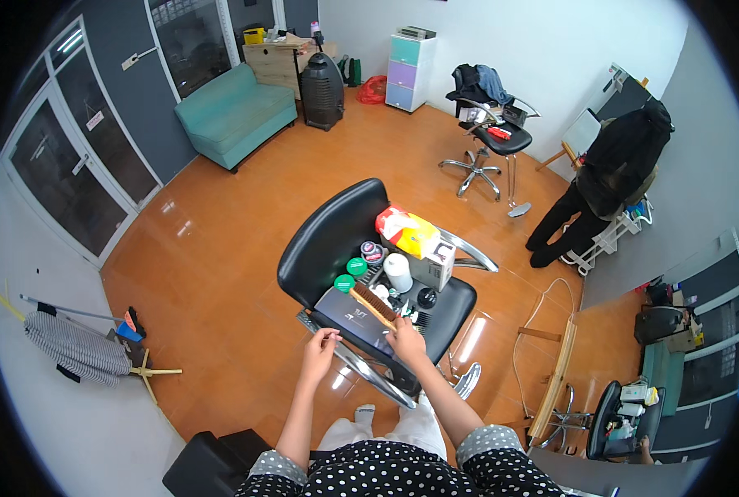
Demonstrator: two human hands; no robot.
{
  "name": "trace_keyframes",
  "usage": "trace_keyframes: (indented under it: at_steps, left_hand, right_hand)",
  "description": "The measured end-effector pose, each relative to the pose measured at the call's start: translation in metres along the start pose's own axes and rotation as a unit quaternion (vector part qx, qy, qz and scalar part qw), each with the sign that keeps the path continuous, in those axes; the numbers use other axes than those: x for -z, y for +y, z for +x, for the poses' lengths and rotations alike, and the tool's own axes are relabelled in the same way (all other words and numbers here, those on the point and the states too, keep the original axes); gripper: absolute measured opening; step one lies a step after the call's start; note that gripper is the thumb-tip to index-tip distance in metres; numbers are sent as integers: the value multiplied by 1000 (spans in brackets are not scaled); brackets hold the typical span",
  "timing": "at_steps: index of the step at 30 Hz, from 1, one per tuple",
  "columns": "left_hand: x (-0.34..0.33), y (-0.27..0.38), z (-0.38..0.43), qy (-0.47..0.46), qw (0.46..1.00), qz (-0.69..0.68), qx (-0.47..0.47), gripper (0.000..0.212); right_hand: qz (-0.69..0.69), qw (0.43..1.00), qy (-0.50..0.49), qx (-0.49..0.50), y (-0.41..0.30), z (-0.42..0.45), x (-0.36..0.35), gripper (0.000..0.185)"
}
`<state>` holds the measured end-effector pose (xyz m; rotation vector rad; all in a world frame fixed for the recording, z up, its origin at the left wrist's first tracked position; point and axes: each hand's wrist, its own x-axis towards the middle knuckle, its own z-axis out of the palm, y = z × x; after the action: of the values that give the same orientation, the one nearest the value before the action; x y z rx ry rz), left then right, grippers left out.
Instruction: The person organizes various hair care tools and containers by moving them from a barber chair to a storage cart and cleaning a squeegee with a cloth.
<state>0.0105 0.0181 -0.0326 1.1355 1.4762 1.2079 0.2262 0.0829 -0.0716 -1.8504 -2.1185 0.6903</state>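
Observation:
My right hand (408, 340) grips a wooden-handled brush (373, 305) with dark bristles, over a dark flat box (352, 323) that bears writing. Beside the chrome armrest (378, 376), my left hand (323, 349) is raised with its fingers bent together; whether anything small is between them is not clear. Both hands are at the near side of a black salon chair (338, 233). On its seat stand a white bottle (398, 272), green-lidded jars (356, 267), a round black container (427, 297) and a carton (434, 267) with a red and yellow packet (409, 233) on top.
A person in dark clothes (624, 164) stands at the right by a white trolley (611, 239). A second salon chair (506, 136) holds clothing and boxes. At the back left are a green sofa (239, 115) and a black air cooler (323, 90). A wood-framed mirror (555, 379) stands right.

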Motion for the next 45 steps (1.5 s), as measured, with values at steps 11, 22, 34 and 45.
trace_keyframes:
  at_steps: [11,22,34,45]
  left_hand:
    - [-146,10,12,-23,999,4,31,18]
    - [-252,-48,0,-22,993,43,109,19]
    - [-306,-162,78,93,955,237,152,15]
    - [-308,-169,150,107,922,353,116,22]
  right_hand:
    - [230,961,66,-139,148,-27,95,30]
    - [241,948,-97,-183,209,-8,99,32]
    - [285,943,-113,-128,258,30,24,33]
    - [266,952,-83,-129,274,57,38,32]
